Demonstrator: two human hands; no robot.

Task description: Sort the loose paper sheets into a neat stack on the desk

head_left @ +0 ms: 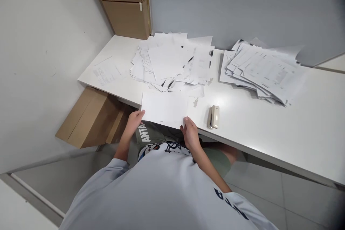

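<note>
A white sheet of paper lies over the table's front edge in front of me. My left hand is closed on its near left corner, thumb on top. At the near right corner my right hand pinches the same paper. Whether it is one sheet or a few, I cannot tell. Just beyond it spreads a loose pile of papers, some with print and black smudges. To the right of my right hand stands a beige stapler, touched by neither hand.
A second stack of printed papers sits at the back right of the white table. Cardboard boxes are stacked at the back left. Another cardboard box is below the table's left end. Walls close off the left and back.
</note>
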